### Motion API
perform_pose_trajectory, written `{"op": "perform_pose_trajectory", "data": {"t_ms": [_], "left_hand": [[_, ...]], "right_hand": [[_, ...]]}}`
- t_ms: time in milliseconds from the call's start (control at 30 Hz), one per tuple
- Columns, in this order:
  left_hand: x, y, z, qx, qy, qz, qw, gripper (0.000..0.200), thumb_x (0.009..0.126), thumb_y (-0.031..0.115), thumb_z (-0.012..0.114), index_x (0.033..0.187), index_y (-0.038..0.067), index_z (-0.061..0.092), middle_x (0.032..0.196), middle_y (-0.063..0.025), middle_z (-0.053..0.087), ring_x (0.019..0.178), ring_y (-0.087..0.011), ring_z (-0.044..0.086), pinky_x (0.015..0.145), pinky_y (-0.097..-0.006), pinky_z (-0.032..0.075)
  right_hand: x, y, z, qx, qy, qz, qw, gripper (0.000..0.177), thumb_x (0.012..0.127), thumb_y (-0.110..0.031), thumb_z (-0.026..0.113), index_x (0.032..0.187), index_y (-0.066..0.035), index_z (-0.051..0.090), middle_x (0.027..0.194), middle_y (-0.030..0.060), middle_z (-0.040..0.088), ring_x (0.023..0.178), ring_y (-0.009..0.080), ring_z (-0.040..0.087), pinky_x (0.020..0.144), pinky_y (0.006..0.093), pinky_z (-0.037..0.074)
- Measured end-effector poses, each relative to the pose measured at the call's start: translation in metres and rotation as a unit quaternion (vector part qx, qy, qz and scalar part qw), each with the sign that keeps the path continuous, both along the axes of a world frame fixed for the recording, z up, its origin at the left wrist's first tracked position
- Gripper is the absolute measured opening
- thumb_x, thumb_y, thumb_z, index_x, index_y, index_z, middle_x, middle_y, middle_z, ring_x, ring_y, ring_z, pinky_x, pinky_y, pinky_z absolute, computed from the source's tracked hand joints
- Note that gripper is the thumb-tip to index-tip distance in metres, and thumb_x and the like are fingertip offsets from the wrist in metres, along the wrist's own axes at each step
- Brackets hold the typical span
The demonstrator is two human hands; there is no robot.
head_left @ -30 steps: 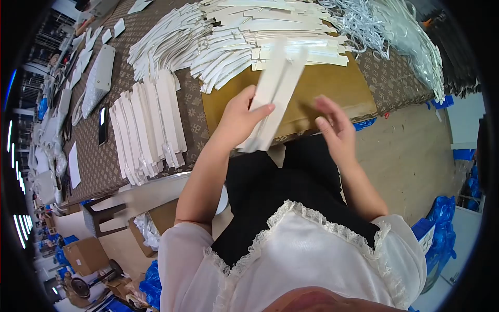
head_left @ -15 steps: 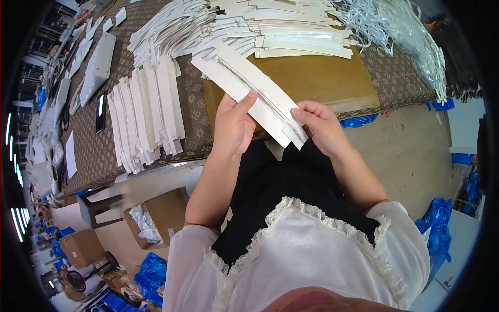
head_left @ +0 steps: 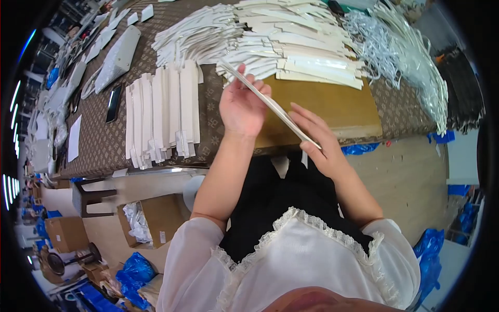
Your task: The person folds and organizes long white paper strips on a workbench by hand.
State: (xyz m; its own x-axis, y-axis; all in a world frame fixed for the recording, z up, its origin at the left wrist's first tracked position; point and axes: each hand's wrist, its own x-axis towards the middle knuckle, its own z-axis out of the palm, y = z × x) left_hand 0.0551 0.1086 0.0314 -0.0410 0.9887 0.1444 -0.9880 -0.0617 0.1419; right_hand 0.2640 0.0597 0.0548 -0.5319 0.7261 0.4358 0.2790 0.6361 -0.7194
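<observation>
A long white strip with a metal zipper along its middle, a zipper panel point(head_left: 280, 113), is turned nearly edge-on in front of me, so its face and teeth are hidden. It slants from upper left to lower right above the table edge. My left hand point(head_left: 241, 109) grips it near the upper end, palm partly turned up. Around the lower end close the thumb and fingers of my right hand point(head_left: 323, 148). Beyond my hands lies an olive-brown board point(head_left: 332, 106), and a row of similar white zipper panels point(head_left: 162, 112) is stacked to the left.
More white strips point(head_left: 317, 44) pile at the back of the patterned table point(head_left: 210, 99). White cords point(head_left: 377, 44) lie at the right. A phone point(head_left: 113, 104) and a white bag point(head_left: 118, 58) rest at the left. Below stand an open carton point(head_left: 169, 221) and a dark stool point(head_left: 91, 197).
The zipper panel has turned from face-up to nearly edge-on. My left hand has moved up along it, its palm rotating upward; my right hand has shifted slightly lower. The view has shifted a little.
</observation>
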Motion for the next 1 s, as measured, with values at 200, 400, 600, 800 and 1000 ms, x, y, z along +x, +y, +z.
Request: {"op": "perform_pose_trajectory", "data": {"t_ms": [200, 400, 600, 800, 1000], "left_hand": [[0.021, 0.015, 0.003, 0.073, -0.145, -0.133, 0.978, 0.043, 0.092, 0.034, 0.049, 0.123, 0.005, 0.056, 0.075, -0.0038, 0.048, 0.061, -0.0127, 0.038, 0.064, -0.0265, 0.032], [0.028, 0.006, 0.024, 0.023, 0.017, -0.115, 0.993, 0.041, 0.097, 0.031, 0.043, 0.123, 0.003, 0.058, 0.082, -0.0043, 0.056, 0.068, -0.0137, 0.05, 0.069, -0.0292, 0.042], [0.017, -0.014, 0.024, -0.049, 0.338, 0.045, 0.939, 0.028, 0.1, 0.018, 0.049, 0.116, -0.001, 0.062, 0.102, -0.0068, 0.065, 0.089, -0.0132, 0.062, 0.077, -0.0261, 0.05], [0.026, -0.039, 0.016, 0.009, 0.528, 0.04, 0.848, 0.021, 0.089, 0.003, 0.065, 0.109, -0.003, 0.064, 0.102, -0.0059, 0.065, 0.087, -0.0093, 0.061, 0.077, -0.0235, 0.049], [0.03, -0.045, 0.01, 0.035, 0.534, 0.0, 0.845, 0.018, 0.085, -0.001, 0.07, 0.103, -0.002, 0.065, 0.099, -0.005, 0.066, 0.087, -0.0093, 0.061, 0.078, -0.0242, 0.05]], "right_hand": [[-0.022, 0.001, -0.024, -0.301, 0.252, 0.126, 0.911, 0.071, 0.095, -0.053, 0.047, 0.141, 0.001, 0.042, 0.143, 0.0174, 0.043, 0.133, 0.0242, 0.041, 0.111, 0.0396, 0.029], [-0.018, 0.005, -0.038, -0.448, 0.228, 0.024, 0.864, 0.035, 0.092, -0.015, 0.064, 0.121, 0.002, 0.054, 0.118, 0.0088, 0.062, 0.101, 0.0125, 0.06, 0.087, 0.0271, 0.047], [-0.005, 0.003, -0.049, -0.375, 0.256, -0.034, 0.891, 0.027, 0.087, -0.002, 0.068, 0.112, 0.0, 0.056, 0.099, 0.0014, 0.065, 0.087, 0.0066, 0.06, 0.078, 0.0224, 0.048], [0.0, 0.004, -0.013, -0.3, 0.287, -0.056, 0.908, 0.026, 0.086, -0.003, 0.069, 0.11, -0.002, 0.059, 0.095, -0.0001, 0.065, 0.088, 0.0074, 0.059, 0.081, 0.0256, 0.048], [0.016, 0.027, 0.002, -0.326, 0.218, -0.024, 0.92, 0.018, 0.085, -0.005, 0.071, 0.1, -0.002, 0.063, 0.093, -0.0008, 0.065, 0.085, 0.0068, 0.059, 0.078, 0.0247, 0.048]]}}
